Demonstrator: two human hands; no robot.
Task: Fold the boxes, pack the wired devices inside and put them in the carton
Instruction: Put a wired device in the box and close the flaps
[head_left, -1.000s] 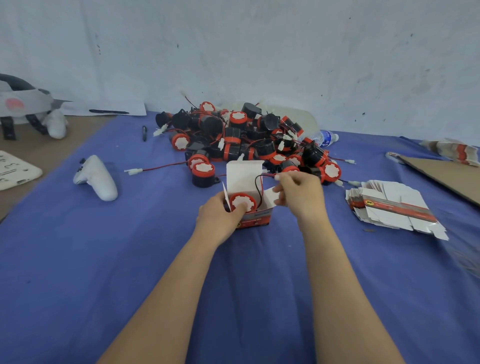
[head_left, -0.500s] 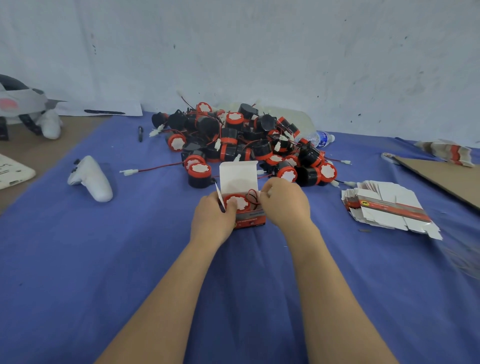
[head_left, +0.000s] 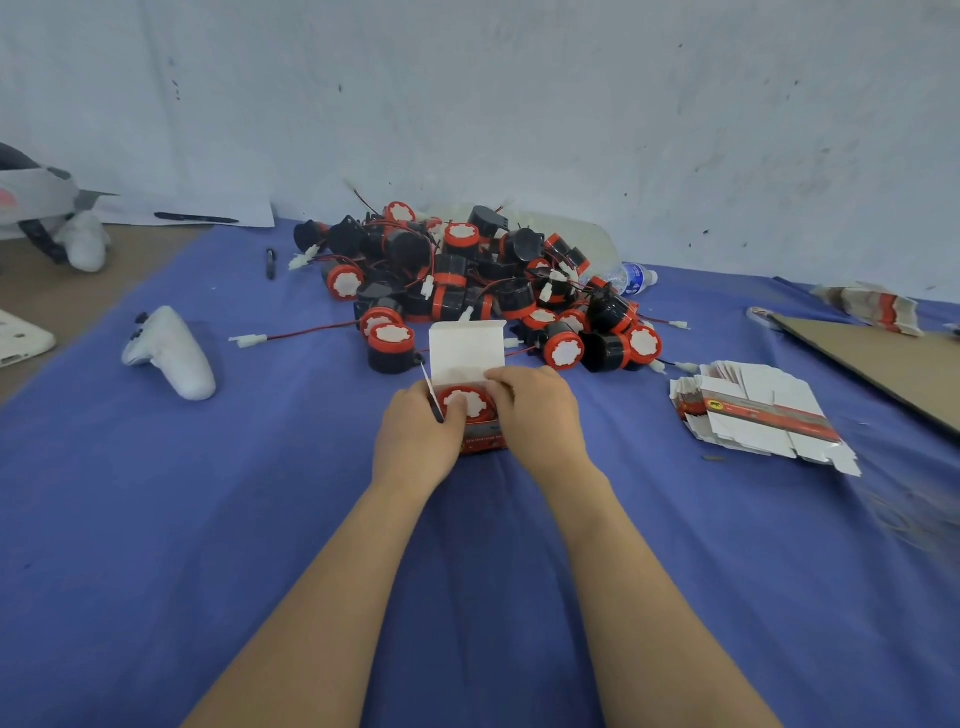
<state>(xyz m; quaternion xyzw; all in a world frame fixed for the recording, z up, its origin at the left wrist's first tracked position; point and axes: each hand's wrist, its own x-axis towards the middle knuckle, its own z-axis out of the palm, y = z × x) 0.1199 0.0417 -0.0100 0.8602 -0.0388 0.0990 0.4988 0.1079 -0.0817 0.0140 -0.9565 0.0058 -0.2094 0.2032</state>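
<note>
Blue cloth (head_left: 208, 519) covers the desk under my two forearms, and both hands meet on one small box (head_left: 483, 440) just ahead of me. My left hand (head_left: 415, 436) grips the box's left side, thumb over the rim. My right hand (head_left: 537, 415) has its fingers curled over the right rim. One wired device (head_left: 464, 401), red ring and white face up, sits inside the box, and the white lid flap (head_left: 467, 345) stands upright behind it. I cannot make out the device's wire beneath my fingers.

Just beyond my left hand stands one loose device (head_left: 390, 345). Well off to the left of my hands lies one white controller (head_left: 171, 353). To the right of my right hand lies one banded bundle of flat boxes (head_left: 753, 415). Past it is a brown cardboard sheet (head_left: 883, 364), with a second bundle (head_left: 872, 306) near its far edge.

Beyond the box rises the heap (head_left: 467, 275) of black-and-red devices, too tangled in wires to count. One white plug (head_left: 249, 340) on a red wire trails out leftward. One clear bottle (head_left: 631, 278) lies at the heap's far right. Far to the left the cloth ends at bare brown desk, and a sheet of paper (head_left: 208, 215) with a black pen on it lies by the wall (head_left: 519, 104), which is pale and scuffed.
</note>
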